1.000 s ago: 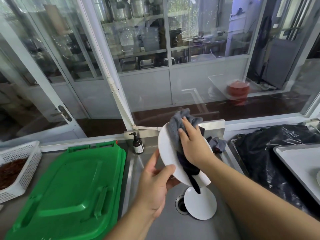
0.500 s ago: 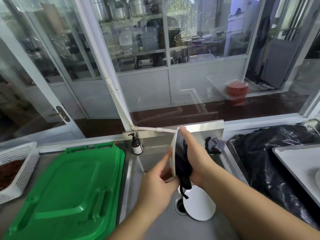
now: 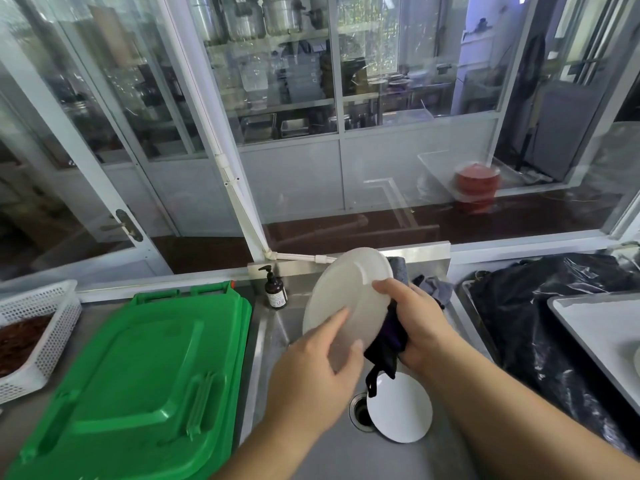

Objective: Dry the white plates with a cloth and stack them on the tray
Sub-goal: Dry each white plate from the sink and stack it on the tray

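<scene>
Dark cloth (image 3: 386, 336) mostly hidden behind white plate (image 3: 349, 299).

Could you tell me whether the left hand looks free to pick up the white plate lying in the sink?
Probably not yet: the left hand is gripping the held plate, though nothing covers the sink plate.

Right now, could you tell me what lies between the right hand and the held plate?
In the head view, a dark cloth is pressed between the right hand and the plate.
</scene>
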`<state>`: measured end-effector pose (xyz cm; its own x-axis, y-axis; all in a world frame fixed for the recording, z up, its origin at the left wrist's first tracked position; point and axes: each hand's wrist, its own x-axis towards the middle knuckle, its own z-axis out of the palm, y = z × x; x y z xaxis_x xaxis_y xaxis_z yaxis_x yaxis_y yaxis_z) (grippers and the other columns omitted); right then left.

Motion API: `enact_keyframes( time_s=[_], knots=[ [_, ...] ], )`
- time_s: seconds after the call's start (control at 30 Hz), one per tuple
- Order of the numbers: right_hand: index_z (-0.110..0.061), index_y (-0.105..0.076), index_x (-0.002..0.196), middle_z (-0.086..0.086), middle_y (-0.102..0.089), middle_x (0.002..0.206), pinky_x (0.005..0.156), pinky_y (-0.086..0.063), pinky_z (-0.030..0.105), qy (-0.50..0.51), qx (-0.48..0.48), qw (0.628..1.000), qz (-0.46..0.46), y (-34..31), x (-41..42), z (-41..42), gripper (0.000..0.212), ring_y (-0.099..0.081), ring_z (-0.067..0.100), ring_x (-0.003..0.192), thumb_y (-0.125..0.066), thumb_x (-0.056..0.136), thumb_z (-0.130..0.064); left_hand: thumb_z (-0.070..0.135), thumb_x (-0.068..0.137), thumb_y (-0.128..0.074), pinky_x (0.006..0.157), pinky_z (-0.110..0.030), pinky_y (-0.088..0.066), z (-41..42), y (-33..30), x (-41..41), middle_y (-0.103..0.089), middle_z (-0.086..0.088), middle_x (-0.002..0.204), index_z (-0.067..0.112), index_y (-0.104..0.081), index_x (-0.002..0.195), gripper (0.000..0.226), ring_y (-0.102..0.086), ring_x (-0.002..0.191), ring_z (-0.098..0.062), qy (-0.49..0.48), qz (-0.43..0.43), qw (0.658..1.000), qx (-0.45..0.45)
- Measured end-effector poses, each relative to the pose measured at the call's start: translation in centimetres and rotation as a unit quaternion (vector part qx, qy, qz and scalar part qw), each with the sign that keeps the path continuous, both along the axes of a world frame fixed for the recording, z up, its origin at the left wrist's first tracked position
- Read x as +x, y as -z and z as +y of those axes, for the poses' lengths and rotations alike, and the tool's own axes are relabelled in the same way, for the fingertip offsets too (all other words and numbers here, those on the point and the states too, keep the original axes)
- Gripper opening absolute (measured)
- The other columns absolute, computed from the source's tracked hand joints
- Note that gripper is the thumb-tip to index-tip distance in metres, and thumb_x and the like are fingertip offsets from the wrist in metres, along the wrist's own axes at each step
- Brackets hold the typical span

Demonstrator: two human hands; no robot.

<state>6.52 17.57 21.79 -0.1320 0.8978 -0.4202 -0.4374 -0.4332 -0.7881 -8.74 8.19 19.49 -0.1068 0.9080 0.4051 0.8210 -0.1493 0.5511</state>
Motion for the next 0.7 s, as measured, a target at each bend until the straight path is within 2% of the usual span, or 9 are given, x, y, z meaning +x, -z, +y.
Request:
enact_keyframes(
  time_s=[0.1,0.2,0.23,0.33,0.4,0.5,0.57,0.63,0.7],
  knots=[
    [0.001,-0.069,0.124,0.031,-0.071,0.123,0.097,-0.054,0.07,-0.024,-0.027,0.999,0.028,0.3,1.1,0.3,0.041,-0.071,0.043,0.096,-0.076,0.089,-0.019,0.059,0.098,-0.05,0.099,-0.027,-0.054,1.1,-0.3,-2.0,-0.068,0.022,0.13,0.041,-0.057,0.145,0.05,-0.062,0.117,0.004,-0.039,-0.102,0.994,-0.019],
    [0.0,-0.07,0.125,0.027,-0.075,0.115,0.083,-0.063,0.056,-0.043,-0.022,0.998,0.05,0.8,1.7,0.3,0.05,-0.074,0.041,0.092,-0.078,0.083,-0.025,0.038,0.104,-0.059,0.103,-0.033,-0.045,3.1,-0.8,-4.0,-0.06,0.008,0.14,0.031,-0.052,0.15,0.047,-0.058,0.124,-0.01,-0.141,-0.271,0.95,-0.064],
    [0.0,-0.071,0.126,0.026,-0.075,0.114,0.079,-0.063,0.053,-0.051,-0.018,0.997,0.061,1.0,1.9,0.3,0.053,-0.075,0.04,0.091,-0.079,0.08,-0.026,0.036,0.105,-0.059,0.1,-0.035,-0.044,3.5,-1.1,-4.3,-0.061,0.001,0.143,0.026,-0.053,0.15,0.046,-0.059,0.121,-0.013,-0.163,-0.361,0.911,-0.113],
    [-0.001,-0.079,0.115,0.025,-0.076,0.11,0.074,-0.063,0.051,-0.074,-0.009,0.993,0.095,1.4,2.2,0.3,0.049,-0.077,0.04,0.089,-0.08,0.074,-0.029,0.036,0.108,-0.054,0.084,-0.038,-0.054,3.7,-1.7,-4.2,-0.073,-0.012,0.126,0.015,-0.065,0.138,0.038,-0.066,0.104,-0.024,-0.107,-0.635,0.725,-0.244],
    [-0.004,-0.084,0.101,0.023,-0.077,0.106,0.072,-0.063,0.051,-0.08,-0.008,0.991,0.105,1.7,2.4,0.3,0.037,-0.078,0.04,0.086,-0.079,0.074,-0.029,0.029,0.109,-0.051,0.078,-0.036,-0.059,3.3,-2.0,-4.1,-0.077,-0.01,0.12,0.014,-0.066,0.135,0.034,-0.07,0.1,-0.024,-0.078,-0.702,0.664,-0.248],
    [-0.003,-0.082,0.107,0.023,-0.077,0.105,0.072,-0.062,0.053,-0.077,-0.011,0.99,0.114,1.8,2.5,0.2,0.042,-0.077,0.041,0.084,-0.08,0.074,-0.029,0.02,0.108,-0.051,0.076,-0.035,-0.062,3.1,-2.1,-3.9,-0.072,-0.014,0.132,0.012,-0.066,0.132,0.029,-0.069,0.107,-0.026,-0.078,-0.737,0.634,-0.22],
    [-0.004,-0.078,0.115,0.022,-0.076,0.102,0.072,-0.062,0.052,-0.062,-0.003,0.99,0.129,1.8,2.7,0.2,0.047,-0.077,0.04,0.082,-0.079,0.077,-0.033,0.019,0.108,-0.05,0.084,-0.037,-0.06,3.1,-2.0,-3.7,-0.07,-0.017,0.136,0.012,-0.067,0.128,0.027,-0.066,0.116,-0.029,-0.073,-0.744,0.629,-0.214],
    [-0.007,-0.081,0.111,0.02,-0.078,0.102,0.075,-0.062,0.053,-0.041,-0.007,0.988,0.15,1.9,3.0,0.4,0.047,-0.077,0.039,0.085,-0.071,0.087,-0.046,0.017,0.108,-0.051,0.092,-0.041,-0.058,3.1,-1.9,-3.8,-0.071,-0.018,0.133,0.011,-0.068,0.124,0.024,-0.067,0.116,-0.03,-0.071,-0.74,0.639,-0.2],
    [-0.008,-0.084,0.108,0.021,-0.078,0.112,0.079,-0.062,0.054,-0.02,-0.022,0.985,0.168,2.4,3.5,0.8,0.06,-0.078,0.04,0.092,-0.052,0.098,-0.058,0.015,0.108,-0.052,0.095,-0.044,-0.058,3.2,-1.8,-4.1,-0.074,-0.018,0.128,0.009,-0.068,0.126,0.025,-0.072,0.11,-0.028,-0.073,-0.731,0.654,-0.181]
  ],
)
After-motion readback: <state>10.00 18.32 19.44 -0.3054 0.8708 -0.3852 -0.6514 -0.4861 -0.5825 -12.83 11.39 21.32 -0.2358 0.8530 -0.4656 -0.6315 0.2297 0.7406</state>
